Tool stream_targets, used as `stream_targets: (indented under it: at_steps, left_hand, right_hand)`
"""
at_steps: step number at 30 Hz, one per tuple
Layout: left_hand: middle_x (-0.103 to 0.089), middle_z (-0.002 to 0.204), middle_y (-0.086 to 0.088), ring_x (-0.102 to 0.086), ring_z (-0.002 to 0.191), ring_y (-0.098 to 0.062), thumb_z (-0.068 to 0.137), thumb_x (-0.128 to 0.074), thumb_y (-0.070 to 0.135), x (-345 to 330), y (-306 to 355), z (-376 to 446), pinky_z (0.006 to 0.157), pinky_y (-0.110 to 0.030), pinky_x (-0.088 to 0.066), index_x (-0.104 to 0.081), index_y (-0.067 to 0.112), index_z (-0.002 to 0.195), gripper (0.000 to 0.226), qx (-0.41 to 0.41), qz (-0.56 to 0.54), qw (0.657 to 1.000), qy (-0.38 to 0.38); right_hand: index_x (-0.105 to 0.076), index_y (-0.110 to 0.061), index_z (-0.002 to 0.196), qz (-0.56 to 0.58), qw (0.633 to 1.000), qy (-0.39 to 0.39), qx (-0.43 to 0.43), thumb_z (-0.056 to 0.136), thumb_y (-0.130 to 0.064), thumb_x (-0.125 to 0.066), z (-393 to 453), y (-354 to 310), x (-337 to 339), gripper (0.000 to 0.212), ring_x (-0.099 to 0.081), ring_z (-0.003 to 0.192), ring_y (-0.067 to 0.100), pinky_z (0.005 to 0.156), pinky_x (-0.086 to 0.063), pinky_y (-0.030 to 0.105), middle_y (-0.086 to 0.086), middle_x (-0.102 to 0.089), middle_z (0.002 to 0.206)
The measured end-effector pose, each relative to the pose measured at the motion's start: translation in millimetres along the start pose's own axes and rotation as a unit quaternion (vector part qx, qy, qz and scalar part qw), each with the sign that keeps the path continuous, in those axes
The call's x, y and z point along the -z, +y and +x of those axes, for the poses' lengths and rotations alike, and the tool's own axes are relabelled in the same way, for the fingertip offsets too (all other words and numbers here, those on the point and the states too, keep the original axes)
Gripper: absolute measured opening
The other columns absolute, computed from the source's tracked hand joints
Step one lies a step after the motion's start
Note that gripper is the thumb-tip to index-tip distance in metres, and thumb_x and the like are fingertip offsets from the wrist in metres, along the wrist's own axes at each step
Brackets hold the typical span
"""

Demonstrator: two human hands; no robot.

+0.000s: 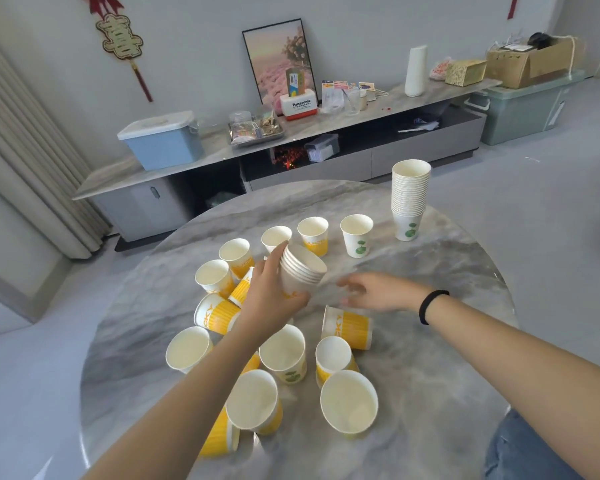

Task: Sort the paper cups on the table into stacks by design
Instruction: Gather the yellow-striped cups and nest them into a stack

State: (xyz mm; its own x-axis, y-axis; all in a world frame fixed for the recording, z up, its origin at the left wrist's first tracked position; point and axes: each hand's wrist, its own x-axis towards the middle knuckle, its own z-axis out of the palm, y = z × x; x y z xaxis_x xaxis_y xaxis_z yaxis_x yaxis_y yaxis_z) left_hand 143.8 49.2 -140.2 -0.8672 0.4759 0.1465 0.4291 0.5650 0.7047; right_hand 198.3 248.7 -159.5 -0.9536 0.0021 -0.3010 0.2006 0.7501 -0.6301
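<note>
Hidden: the left hand covers most of the print on the held stack — only a bit of yellow lettering shows below the fingers. The left forearm crosses several cups, so their designs cannot be read. The right hand is blurred.
Left grip: fingers and thumb curled round the held stack, which is tilted, mouth up and to the right, above the counter.
Right grip: fingers spread and relaxed, pinching nothing, just right of the held stack; a black band circles the wrist.
Cups: thin white paper, tapered, rolled rims. Most loose ones carry ribbed yellow bands; some lie on their sides, others stand.
Green cups: one single stands at the far side, another near the middle — both with a green leaf mark.
Tall stack: upright at the far right, green mark on its lowest cup.
Counter: round, glossy grey marble pattern.
</note>
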Motion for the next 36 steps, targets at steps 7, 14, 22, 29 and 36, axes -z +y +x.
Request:
stream_targets:
  at_steps: [7,14,22,29,36]
  left_hand:
    - [-0.040,0.132,0.002,-0.042,0.123,-0.018,0.068,-0.074,0.023,11,-17,-19,0.104,-0.037,-0.041,-0.027,0.034,0.142,0.089,0.014,-0.014,0.999,0.028]
    - [-0.041,0.135,0.002,-0.044,0.122,-0.019,0.068,-0.076,0.026,15,-40,-38,0.098,-0.033,-0.043,-0.027,0.037,0.142,0.090,0.024,-0.007,0.999,0.047]
    - [-0.042,0.129,-0.003,-0.047,0.113,-0.022,0.068,-0.075,0.026,19,-34,-25,0.095,-0.033,-0.043,-0.026,0.037,0.142,0.090,0.002,0.043,0.998,0.036]
    - [-0.045,0.124,0.000,-0.048,0.113,-0.021,0.068,-0.076,0.029,14,-32,-24,0.099,-0.036,-0.043,-0.028,0.037,0.143,0.089,-0.015,0.047,0.999,0.005]
    - [-0.045,0.125,0.002,-0.048,0.113,-0.016,0.068,-0.077,0.028,14,-33,-24,0.092,-0.026,-0.040,-0.031,0.036,0.142,0.087,-0.007,0.003,1.000,0.026]
  right_hand:
    - [-0.034,-0.027,0.141,-0.075,0.994,-0.076,-0.035,0.079,-0.037,-0.069,4,15,-21,0.072,-0.049,0.123,0.018,0.104,-0.041,0.031,0.002,-0.048,0.139]
    - [-0.029,-0.025,0.143,-0.083,0.995,-0.048,-0.013,0.078,-0.030,-0.071,13,14,-37,0.078,-0.044,0.128,0.019,0.099,-0.036,0.025,0.001,-0.042,0.145]
    - [-0.022,-0.035,0.132,0.298,0.936,0.176,0.062,0.082,-0.014,-0.067,13,-13,-11,0.070,-0.056,0.100,0.019,0.080,-0.051,0.029,-0.001,-0.050,0.116]
    - [-0.040,-0.038,0.107,0.396,0.895,0.187,0.086,0.065,-0.041,-0.076,14,-36,-26,0.055,-0.059,0.112,0.018,0.097,-0.049,0.045,0.004,-0.060,0.120]
    - [-0.045,-0.041,0.115,0.267,0.948,0.112,0.132,0.095,-0.039,-0.042,3,-48,-38,0.021,-0.050,0.117,0.003,0.109,-0.037,0.028,-0.016,-0.056,0.120]
